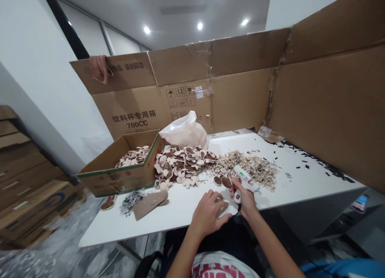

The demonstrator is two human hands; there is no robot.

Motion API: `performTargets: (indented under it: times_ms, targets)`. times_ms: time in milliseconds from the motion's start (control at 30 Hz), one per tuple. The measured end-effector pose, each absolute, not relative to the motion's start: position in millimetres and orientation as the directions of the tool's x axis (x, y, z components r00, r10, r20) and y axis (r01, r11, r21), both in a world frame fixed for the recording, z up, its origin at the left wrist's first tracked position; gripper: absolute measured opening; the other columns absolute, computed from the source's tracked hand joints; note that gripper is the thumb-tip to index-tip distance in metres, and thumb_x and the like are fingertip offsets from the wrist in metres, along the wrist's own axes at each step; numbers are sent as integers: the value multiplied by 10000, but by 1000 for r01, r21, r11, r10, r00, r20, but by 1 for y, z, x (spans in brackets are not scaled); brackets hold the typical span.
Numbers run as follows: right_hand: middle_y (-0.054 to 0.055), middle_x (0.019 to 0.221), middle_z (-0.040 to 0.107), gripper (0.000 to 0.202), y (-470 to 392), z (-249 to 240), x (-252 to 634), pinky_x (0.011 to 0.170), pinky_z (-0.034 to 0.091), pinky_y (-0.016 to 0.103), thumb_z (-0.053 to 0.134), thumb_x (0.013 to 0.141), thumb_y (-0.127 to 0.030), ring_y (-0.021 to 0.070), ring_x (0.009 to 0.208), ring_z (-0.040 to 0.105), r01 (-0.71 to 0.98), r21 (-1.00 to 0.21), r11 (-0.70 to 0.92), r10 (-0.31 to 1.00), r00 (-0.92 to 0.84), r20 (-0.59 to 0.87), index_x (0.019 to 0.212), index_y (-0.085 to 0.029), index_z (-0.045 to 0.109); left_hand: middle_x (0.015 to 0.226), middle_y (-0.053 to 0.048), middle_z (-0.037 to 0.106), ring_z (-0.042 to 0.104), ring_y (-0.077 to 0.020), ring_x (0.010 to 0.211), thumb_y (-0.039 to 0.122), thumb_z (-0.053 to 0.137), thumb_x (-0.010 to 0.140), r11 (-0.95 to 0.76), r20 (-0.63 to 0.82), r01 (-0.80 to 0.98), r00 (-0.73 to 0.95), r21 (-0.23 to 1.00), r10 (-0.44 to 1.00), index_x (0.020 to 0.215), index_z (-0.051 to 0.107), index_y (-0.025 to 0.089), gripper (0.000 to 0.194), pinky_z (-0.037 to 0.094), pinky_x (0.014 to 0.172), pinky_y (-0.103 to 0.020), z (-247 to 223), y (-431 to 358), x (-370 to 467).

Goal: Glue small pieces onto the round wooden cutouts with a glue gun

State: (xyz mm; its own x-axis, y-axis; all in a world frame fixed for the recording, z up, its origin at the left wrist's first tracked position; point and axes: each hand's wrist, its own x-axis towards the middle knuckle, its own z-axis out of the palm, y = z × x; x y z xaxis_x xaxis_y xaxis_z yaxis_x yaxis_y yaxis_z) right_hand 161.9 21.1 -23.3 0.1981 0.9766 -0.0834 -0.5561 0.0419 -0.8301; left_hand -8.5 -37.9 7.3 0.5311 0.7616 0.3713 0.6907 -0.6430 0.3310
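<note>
My right hand (244, 197) is wrapped round a white glue gun (246, 178) with an orange trigger area and a dark cord. Brown and pale felt pieces (224, 181) lie just beyond its fingers. My left hand (210, 214) is at the table's front edge, fingers apart and slightly curled, with nothing seen in it. A heap of brown and cream felt pieces (183, 163) rises past the left hand. Right of that heap spreads a pile of thin beige strips (255, 167), partly behind the glue gun.
An open carton (117, 177) of felt pieces stands at left, near dark slivers (130, 201) and brown card (150, 203). Behind are a white bag (186, 131) and tall cardboard walls (240, 101). Black bits (331, 171) lie at right. Another person's hand (100, 68) grips the cardboard top.
</note>
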Motion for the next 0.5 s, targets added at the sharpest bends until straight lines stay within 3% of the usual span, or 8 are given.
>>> performTargets:
  times_ms: [167, 300, 500]
  targets:
    - [31, 630, 634, 507, 23, -30, 163, 456, 439, 226, 978, 682, -578, 158, 492, 529, -514, -855, 67, 979, 200, -44, 763, -193, 658, 939, -53, 701, 600, -216, 934, 347, 814, 871, -652, 351, 578, 554, 491, 755, 854, 735, 207, 162, 454, 811, -325, -3, -35, -12]
    - [36, 639, 644, 515, 25, -36, 162, 476, 450, 226, 968, 704, -599, 168, 516, 557, -475, -877, 70, 984, 177, -17, 817, -183, 685, 869, -27, 702, 617, -186, 882, 302, 818, 866, -561, 307, 475, 511, 678, 803, 787, 727, 204, 155, 447, 793, -292, 1, -32, -14]
    - [42, 621, 640, 539, 24, -30, 158, 452, 458, 242, 988, 673, -596, 181, 487, 567, -457, -886, 82, 994, 102, 40, 809, -180, 675, 810, -12, 659, 571, -146, 740, 409, 733, 920, -277, 248, 238, 144, 931, 958, 856, 705, 182, 237, 444, 708, -263, 5, -20, -27]
